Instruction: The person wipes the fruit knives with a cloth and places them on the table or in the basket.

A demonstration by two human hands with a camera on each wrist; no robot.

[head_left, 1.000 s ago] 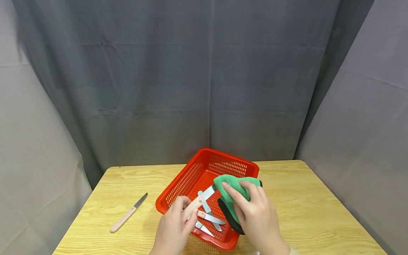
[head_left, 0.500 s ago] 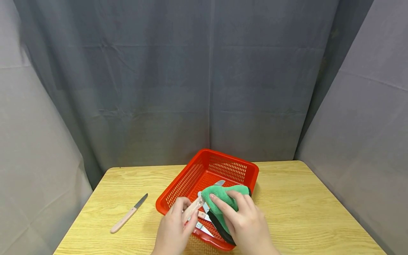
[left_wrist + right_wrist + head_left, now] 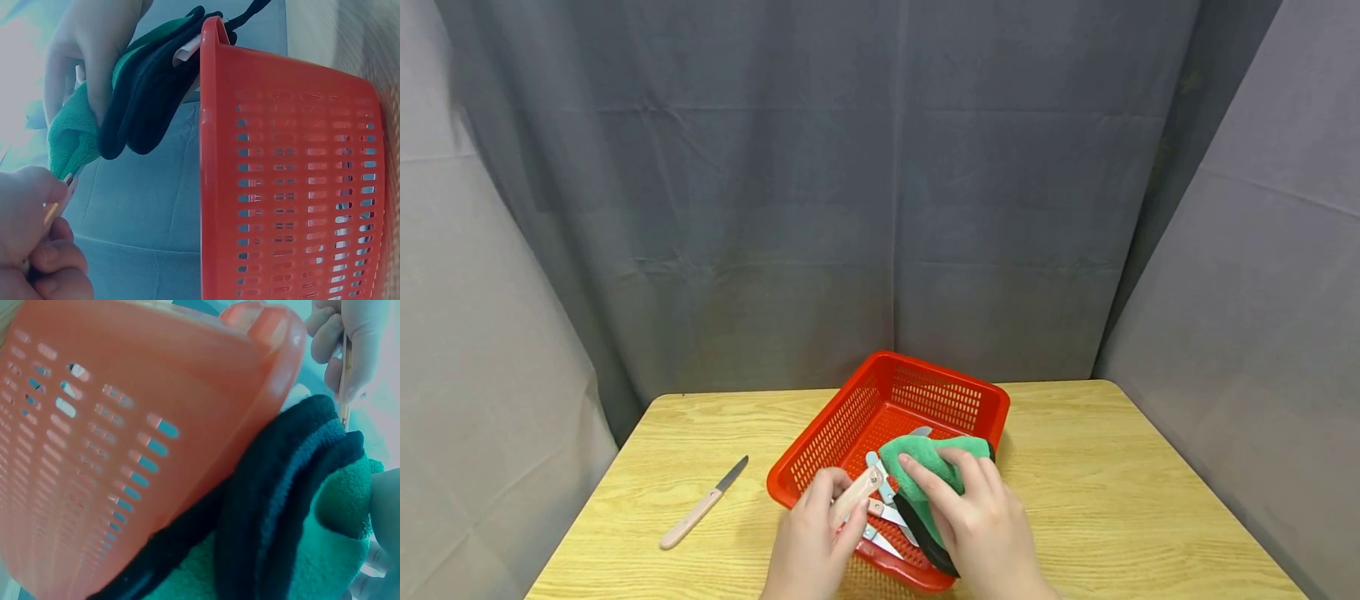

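Note:
Over the red basket [image 3: 940, 375], my left hand [image 3: 811, 533] grips the pale wooden handle of a knife [image 3: 854, 497]. My right hand [image 3: 981, 521] pinches a folded green cloth [image 3: 917, 458] with a black border round that knife's blade, which the cloth hides. In the left wrist view, the cloth [image 3: 75, 134] wraps the blade close to the handle, just beyond the left fingers. Several knives [image 3: 883, 546] with pale blue or wooden handles lie inside the basket below, partly covered by the hands and cloth.
Left of the basket, another wooden-handled knife [image 3: 703, 504] lies on the wood-grain table [image 3: 1120, 492], blade pointing away. Grey curtains [image 3: 775, 208] hang behind the table and along both sides.
My right hand has drawn the cloth left and down along the blade to the handle, covering the metal that showed before, then shifted back slightly. My left hand has barely moved.

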